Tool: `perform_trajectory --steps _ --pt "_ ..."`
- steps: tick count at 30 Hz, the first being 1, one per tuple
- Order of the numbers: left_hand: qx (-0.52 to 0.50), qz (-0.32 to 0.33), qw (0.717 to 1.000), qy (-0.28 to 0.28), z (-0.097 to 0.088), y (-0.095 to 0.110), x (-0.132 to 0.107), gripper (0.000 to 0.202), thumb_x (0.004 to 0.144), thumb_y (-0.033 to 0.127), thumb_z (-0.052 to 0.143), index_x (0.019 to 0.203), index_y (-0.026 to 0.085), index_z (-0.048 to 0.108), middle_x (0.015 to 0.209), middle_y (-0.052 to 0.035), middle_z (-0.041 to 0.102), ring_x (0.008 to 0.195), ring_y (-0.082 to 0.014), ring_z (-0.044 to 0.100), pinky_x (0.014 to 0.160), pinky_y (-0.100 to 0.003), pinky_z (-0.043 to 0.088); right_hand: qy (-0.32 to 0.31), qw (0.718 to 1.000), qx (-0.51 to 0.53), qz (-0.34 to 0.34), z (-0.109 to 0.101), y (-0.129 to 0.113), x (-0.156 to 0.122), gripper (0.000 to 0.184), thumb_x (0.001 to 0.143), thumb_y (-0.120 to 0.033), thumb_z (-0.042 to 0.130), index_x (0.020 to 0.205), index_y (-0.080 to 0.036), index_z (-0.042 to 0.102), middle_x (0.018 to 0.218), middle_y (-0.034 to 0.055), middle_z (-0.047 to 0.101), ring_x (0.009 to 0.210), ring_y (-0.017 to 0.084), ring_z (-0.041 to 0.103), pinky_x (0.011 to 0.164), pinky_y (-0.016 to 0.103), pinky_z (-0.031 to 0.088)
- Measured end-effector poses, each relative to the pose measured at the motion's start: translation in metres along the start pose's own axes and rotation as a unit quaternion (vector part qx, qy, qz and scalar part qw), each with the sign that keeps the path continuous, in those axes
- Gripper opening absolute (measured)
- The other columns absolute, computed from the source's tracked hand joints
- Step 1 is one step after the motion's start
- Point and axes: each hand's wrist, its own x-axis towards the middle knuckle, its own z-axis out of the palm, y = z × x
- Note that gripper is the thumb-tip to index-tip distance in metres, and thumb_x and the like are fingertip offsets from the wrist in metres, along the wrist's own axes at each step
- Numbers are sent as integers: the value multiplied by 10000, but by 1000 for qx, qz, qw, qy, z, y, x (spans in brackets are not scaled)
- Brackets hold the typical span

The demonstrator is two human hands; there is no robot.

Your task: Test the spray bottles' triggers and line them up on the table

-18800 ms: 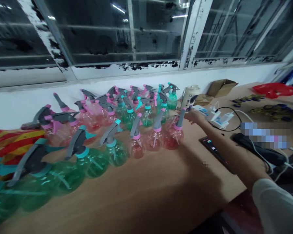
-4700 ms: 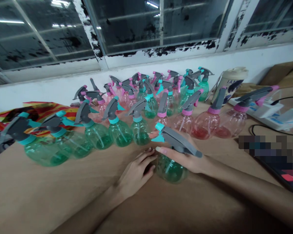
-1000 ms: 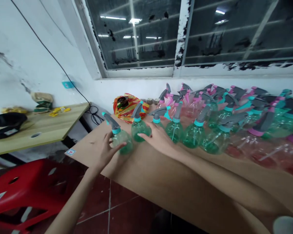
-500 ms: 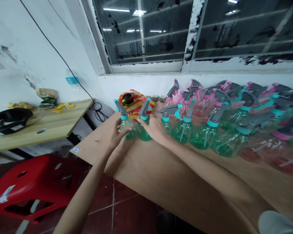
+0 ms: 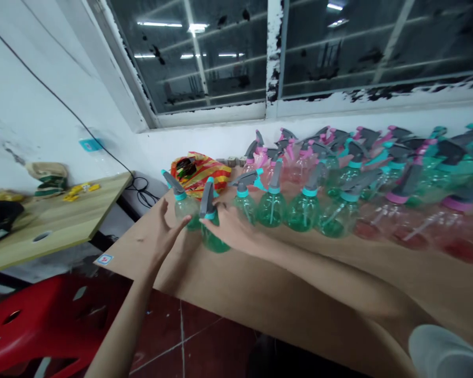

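Note:
My right hand [image 5: 232,227] is closed around the side of a green spray bottle [image 5: 214,242] with a grey trigger head and turquoise collar. That bottle stands nearer the table's front than its neighbours. Just left of it, my left hand [image 5: 168,230] has thumb and fingers spread and holds nothing. Behind my left thumb is another green spray bottle [image 5: 187,207], its trigger pointing up to the left. To the right of my right hand, a row of green spray bottles [image 5: 273,209] continues, with pink-collared red ones [image 5: 412,226] farther right.
A red and yellow striped bag [image 5: 208,170] lies behind the bottles by the wall. Left stands a separate wooden table [image 5: 69,223] with yellow pieces [image 5: 81,191] and a black strap-like item [image 5: 2,223]. A red stool [image 5: 43,320] is below it. Windows [image 5: 205,58] rise behind.
The bottle at my right hand has come forward, toward the table's front edge, out of line with the others. My left hand has opened wider. The view has shifted to the right.

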Motion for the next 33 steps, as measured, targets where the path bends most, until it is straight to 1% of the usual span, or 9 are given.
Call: perform_trajectory --steps 4,7,10,12,14,16,24,29,33 --pt "6 11 996 89 -6 40 -47 628 772 532 690 1282 229 481 1377 -134 506 1313 -321 460 1062 -515 387 -30 998 -4 -46 -35 8 -48 362 882 -465 553 1014 -143 652 941 129 719 789 242 670 651 334 467" --pt "-17 5 998 58 9 75 -91 429 859 508 598 1186 238 535 1231 -84 597 1185 -279 568 1010 -479 451 -45 998 -27 -46 -69 25 -85 366 875 -466 557 1009 -140 657 943 132 721 813 265 672 688 360 477" --pt "-47 23 994 -95 40 109 -128 350 904 473 539 1163 239 554 1199 -78 615 1083 -253 619 953 -445 502 -55 998 -33 -21 -104 47 -120 352 878 -443 565 1029 -138 652 1007 129 720 882 275 676 737 370 490" --pt "-67 62 974 -210 67 133 -146 381 908 467 527 1217 245 527 1270 -94 586 1154 -271 591 972 -461 494 -54 998 -31 11 -126 62 -140 348 880 -435 567 1050 -141 643 1030 123 720 893 275 681 734 369 496" --pt "-58 90 943 -314 94 157 -159 531 868 465 590 1331 256 434 1375 -115 526 1235 -300 546 1008 -501 466 -58 997 -30 36 -146 76 -158 344 888 -424 561 1077 -147 635 1049 116 722 899 270 686 731 364 497" --pt "-30 112 924 -363 121 179 -167 715 798 476 676 1396 260 350 1399 -134 508 1261 -332 526 1023 -542 442 -66 996 -30 51 -163 89 -173 357 898 -432 553 1107 -151 625 1061 110 723 890 265 693 717 356 495" --pt "-23 139 914 -380 207 231 -189 637 789 485 686 1322 241 436 1207 -98 621 1137 -315 603 943 -495 494 -17 993 -49 107 -223 146 -238 601 864 -627 543 1257 -172 561 1004 95 734 809 240 705 708 344 514" --pt "-4 145 911 -385 231 251 -205 569 798 488 678 1263 231 474 1231 -108 608 1179 -322 572 975 -507 466 46 970 -102 216 -256 195 -316 502 879 -633 504 1152 -225 611 1016 77 722 799 230 700 759 382 542" --pt "7 136 910 -391 241 267 -215 604 790 477 685 1295 242 449 1234 -105 614 1184 -323 575 984 -510 465 142 942 -148 267 -262 233 -382 504 860 -648 518 1064 -201 628 959 95 698 828 240 682 746 379 551"
